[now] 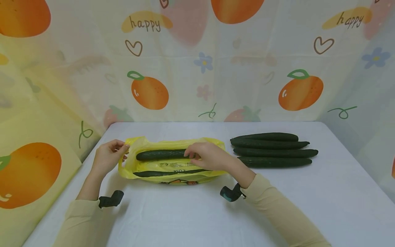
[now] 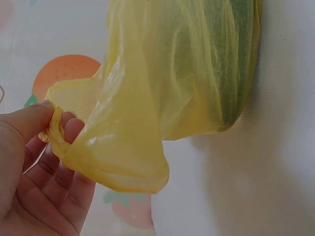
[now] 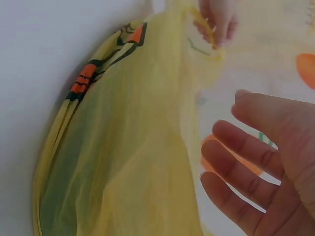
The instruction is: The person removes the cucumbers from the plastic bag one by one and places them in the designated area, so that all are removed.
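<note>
A yellow plastic bag (image 1: 145, 164) lies on its side on the white table, its mouth spread wide. Inside it, one dark green cucumber (image 1: 160, 154) lies along the back and another (image 1: 166, 173) along the front, partly covered by the bag's near edge. My left hand (image 1: 106, 157) pinches a bunched handle of the bag (image 2: 59, 132) between thumb and fingers. Over the right part of the opening is my right hand (image 1: 210, 156), covering the end of the back cucumber. In the right wrist view, the fingers (image 3: 241, 189) are spread and loosely bent, with nothing between them and the thumb.
Several more cucumbers (image 1: 275, 152) lie side by side on the table (image 1: 191, 219), right of the bag. A fruit-printed cloth (image 1: 185, 89) hangs behind the table and along its sides. Black wrist cameras (image 1: 111, 199) sit on both forearms.
</note>
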Tool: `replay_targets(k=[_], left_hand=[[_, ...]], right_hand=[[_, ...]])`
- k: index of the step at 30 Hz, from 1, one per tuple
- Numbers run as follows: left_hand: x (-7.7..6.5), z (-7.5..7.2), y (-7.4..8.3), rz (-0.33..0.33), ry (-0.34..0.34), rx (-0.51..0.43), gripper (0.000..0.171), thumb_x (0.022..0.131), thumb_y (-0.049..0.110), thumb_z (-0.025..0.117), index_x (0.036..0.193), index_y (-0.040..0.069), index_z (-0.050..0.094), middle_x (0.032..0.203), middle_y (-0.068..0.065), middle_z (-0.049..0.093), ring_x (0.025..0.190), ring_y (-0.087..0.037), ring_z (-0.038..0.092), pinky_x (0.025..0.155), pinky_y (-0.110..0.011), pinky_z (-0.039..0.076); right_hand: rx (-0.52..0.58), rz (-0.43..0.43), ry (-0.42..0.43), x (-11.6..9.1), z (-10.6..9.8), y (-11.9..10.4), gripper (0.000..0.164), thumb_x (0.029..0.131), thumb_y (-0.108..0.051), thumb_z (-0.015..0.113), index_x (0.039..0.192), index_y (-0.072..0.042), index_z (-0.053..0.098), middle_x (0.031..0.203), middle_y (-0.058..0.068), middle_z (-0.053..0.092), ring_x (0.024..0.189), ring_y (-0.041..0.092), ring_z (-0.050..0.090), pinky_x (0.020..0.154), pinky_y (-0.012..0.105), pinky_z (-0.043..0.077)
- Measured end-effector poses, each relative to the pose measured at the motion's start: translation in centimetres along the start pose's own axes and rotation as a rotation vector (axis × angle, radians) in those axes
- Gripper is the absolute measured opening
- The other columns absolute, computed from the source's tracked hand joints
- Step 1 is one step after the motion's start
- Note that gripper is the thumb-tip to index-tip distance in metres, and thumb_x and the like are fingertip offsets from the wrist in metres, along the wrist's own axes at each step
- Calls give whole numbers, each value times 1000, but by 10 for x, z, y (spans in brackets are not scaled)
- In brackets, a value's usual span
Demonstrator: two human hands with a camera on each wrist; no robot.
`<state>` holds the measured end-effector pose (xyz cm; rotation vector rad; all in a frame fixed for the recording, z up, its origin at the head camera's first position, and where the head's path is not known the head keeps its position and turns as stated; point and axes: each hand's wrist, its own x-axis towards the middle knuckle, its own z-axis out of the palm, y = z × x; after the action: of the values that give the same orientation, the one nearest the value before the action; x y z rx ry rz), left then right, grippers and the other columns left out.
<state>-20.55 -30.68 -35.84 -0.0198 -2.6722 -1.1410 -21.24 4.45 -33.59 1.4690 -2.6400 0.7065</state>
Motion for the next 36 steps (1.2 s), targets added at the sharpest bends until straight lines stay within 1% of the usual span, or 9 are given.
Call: replay_targets(k=[2,6,11,16,23,30,36], left_hand=[[0,0,0,-1,0,2,31,90,32,58,94,2,61,82,-14,66,58,-9,63,52,-22,52],[0,0,0,1,1,2,31,90,32,58,93,1,61,82,-15,66,58,-8,63,52,-22,52],[0,0,0,0,0,10,31,90,32,58,93,2,61,83,-16,66,58,-7,63,52,-22,51],[0,0,0,-6,-4,9,31,90,33,58,93,2,61,84,-16,66,58,-8,62,51,-22,51],[-1,1,1,-10,-6,1,31,90,32,58,93,1,61,83,-16,66,58,-8,63,51,-22,52],[0,1,1,-4,-4,6,30,91,31,58,94,1,61,82,-16,66,58,-8,62,51,-22,52],[0,2,0,5,-1,4,29,90,30,58,93,1,61,81,-15,66,57,-7,62,51,-22,52]], right_hand=[[-11,-1,-13,3,3,0,20,87,-12,61,106,-7,63,98,4,66,81,8,61,72,17,49],[-15,32,-45,9,9,-2,19,88,-16,61,106,-11,63,97,2,65,81,9,61,72,17,48],[3,69,-88,15,17,-1,22,89,-18,61,109,-10,62,99,2,65,81,9,60,71,18,48],[7,95,-94,21,22,-1,23,88,-17,61,110,-10,62,99,1,65,77,8,58,68,18,47],[23,108,-107,26,30,2,25,88,-20,63,111,-9,62,100,3,65,74,8,57,67,20,47],[36,143,-122,28,40,5,27,89,-23,61,114,-11,60,95,-1,64,72,7,58,65,18,47],[47,162,-156,27,48,5,27,89,-26,61,114,-13,60,93,-2,64,72,6,60,63,18,47]])
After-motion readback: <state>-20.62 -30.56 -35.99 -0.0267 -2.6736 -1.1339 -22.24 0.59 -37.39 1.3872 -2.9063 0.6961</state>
